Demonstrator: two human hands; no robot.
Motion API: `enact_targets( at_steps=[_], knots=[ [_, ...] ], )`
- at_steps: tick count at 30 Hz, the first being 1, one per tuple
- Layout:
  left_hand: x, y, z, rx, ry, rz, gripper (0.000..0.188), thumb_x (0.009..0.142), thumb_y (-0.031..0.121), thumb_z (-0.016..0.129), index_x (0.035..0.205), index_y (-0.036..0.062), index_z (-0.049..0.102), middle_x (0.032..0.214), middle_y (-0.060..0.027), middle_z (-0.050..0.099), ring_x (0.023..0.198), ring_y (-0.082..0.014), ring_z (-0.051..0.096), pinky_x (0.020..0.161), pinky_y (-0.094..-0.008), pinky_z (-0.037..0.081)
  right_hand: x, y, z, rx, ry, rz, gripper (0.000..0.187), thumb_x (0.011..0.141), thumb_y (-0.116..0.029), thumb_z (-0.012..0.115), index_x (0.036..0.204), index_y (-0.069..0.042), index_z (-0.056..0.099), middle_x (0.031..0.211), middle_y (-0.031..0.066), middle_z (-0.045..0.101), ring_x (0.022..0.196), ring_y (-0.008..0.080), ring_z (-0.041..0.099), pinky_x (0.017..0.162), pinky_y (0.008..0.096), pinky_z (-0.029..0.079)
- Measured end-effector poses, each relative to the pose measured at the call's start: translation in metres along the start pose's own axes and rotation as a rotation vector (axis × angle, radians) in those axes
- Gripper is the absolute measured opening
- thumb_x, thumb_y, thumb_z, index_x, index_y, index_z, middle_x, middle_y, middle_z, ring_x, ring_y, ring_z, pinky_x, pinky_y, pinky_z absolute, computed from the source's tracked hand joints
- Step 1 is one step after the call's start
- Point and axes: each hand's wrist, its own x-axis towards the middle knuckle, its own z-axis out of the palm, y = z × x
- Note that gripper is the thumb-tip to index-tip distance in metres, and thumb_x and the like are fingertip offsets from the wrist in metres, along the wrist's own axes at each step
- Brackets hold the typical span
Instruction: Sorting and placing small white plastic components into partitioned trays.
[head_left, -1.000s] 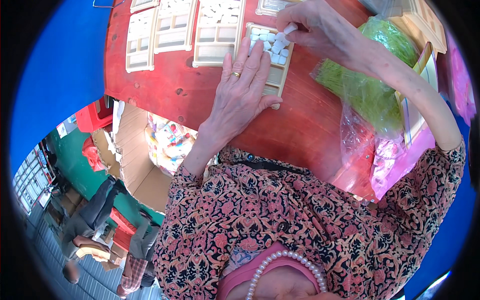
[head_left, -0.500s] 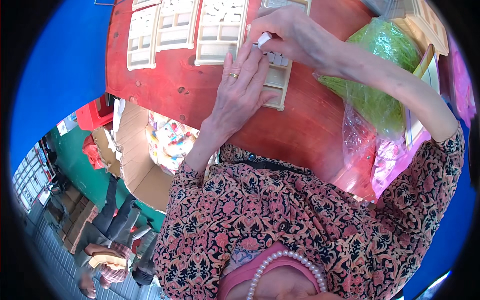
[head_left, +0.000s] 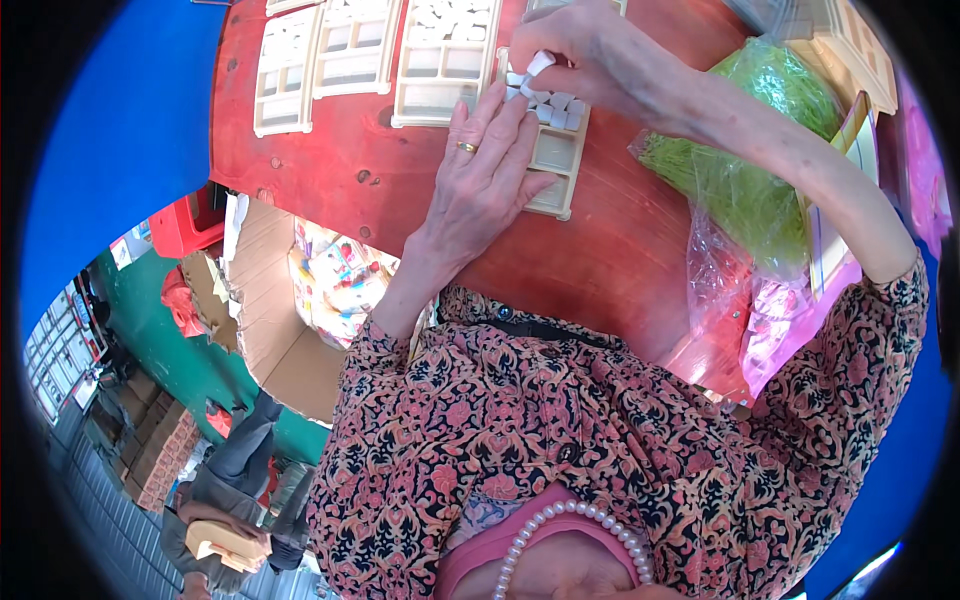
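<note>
My right hand (head_left: 590, 62) pinches a small white piece (head_left: 541, 64) between thumb and fingers, above a cream compartment tray (head_left: 568, 192). Several similar white blocks (head_left: 558, 112) lie in the tray's upper compartment, partly covered by my hands; the lower compartments in view hold none. My left hand (head_left: 484, 158) rests with fingers stretched out along the tray's left side, its fingertips by the white blocks. Whether those fingertips press on a block is hard to see.
More cream trays (head_left: 440, 65) with white pieces stand at the far left of the red table (head_left: 330, 170). On the right lie a clear bag of green shreds (head_left: 765, 130) and stacked cream trays (head_left: 850, 50). An open cardboard box (head_left: 275, 300) stands left, beyond the table edge; another person (head_left: 225, 500) carries something tan.
My right hand has moved slightly up and away with the white piece, uncovering more blocks in the tray. My left hand has stayed nearly still. The person in the background has moved.
</note>
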Motion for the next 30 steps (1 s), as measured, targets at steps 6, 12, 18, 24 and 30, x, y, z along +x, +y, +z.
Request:
enact_targets(
  at_steps=[6,12,18,24,30],
  knots=[
    [0.003,0.002,0.002,-0.003,0.012,-0.001,0.054,0.08,0.023,0.071,0.123,-0.0047,0.056,0.13,-0.018,0.052,0.13,-0.0364,0.043,0.108,-0.0532,0.03,-0.011,-0.002,0.016,-0.092,-0.404,0.367,0.012,0.083,-0.003,0.062,0.095,-0.003,0.061,0.104,0.0182,0.061,0.098,0.0352,0.057,0.084,0.0413,0.048],
    [0.0,-0.004,0.005,0.035,0.003,0.043,0.059,0.08,0.031,0.069,0.123,-0.0072,0.054,0.132,-0.0188,0.049,0.132,-0.0348,0.04,0.107,-0.054,0.032,0.002,0.007,0.004,0.199,-0.506,0.402,0.013,0.075,-0.001,0.062,0.088,-0.002,0.062,0.078,0.0178,0.062,0.076,0.0343,0.062,0.066,0.0373,0.049],
    [0.013,0.006,0.006,0.01,0.037,0.068,0.064,0.081,0.034,0.067,0.125,-0.0084,0.051,0.134,-0.0222,0.047,0.132,-0.0378,0.04,0.108,-0.0528,0.031,0.002,0.018,-0.032,0.023,-0.429,0.469,0.012,0.083,-0.004,0.064,0.092,-0.005,0.056,0.081,0.0139,0.057,0.076,0.0245,0.057,0.066,0.0347,0.045],
    [0.011,0.001,0.005,0.04,-0.034,0.023,0.065,0.082,0.037,0.065,0.125,-0.0092,0.051,0.134,-0.0224,0.046,0.132,-0.0383,0.04,0.108,-0.0521,0.031,-0.003,0.015,-0.031,0.035,-0.243,0.284,0.013,0.084,-0.007,0.063,0.094,-0.004,0.055,0.083,0.0141,0.056,0.078,0.024,0.056,0.067,0.0348,0.044],
    [0.009,-0.002,0.004,0.009,0.007,0.041,0.058,0.081,0.031,0.069,0.12,-0.0093,0.055,0.131,-0.0222,0.049,0.129,-0.0389,0.042,0.106,-0.052,0.033,-0.017,0.013,-0.014,0.054,-0.02,0.043,0.014,0.086,-0.01,0.062,0.095,-0.004,0.054,0.086,0.0142,0.055,0.081,0.0235,0.056,0.068,0.0349,0.044]
  ],
)
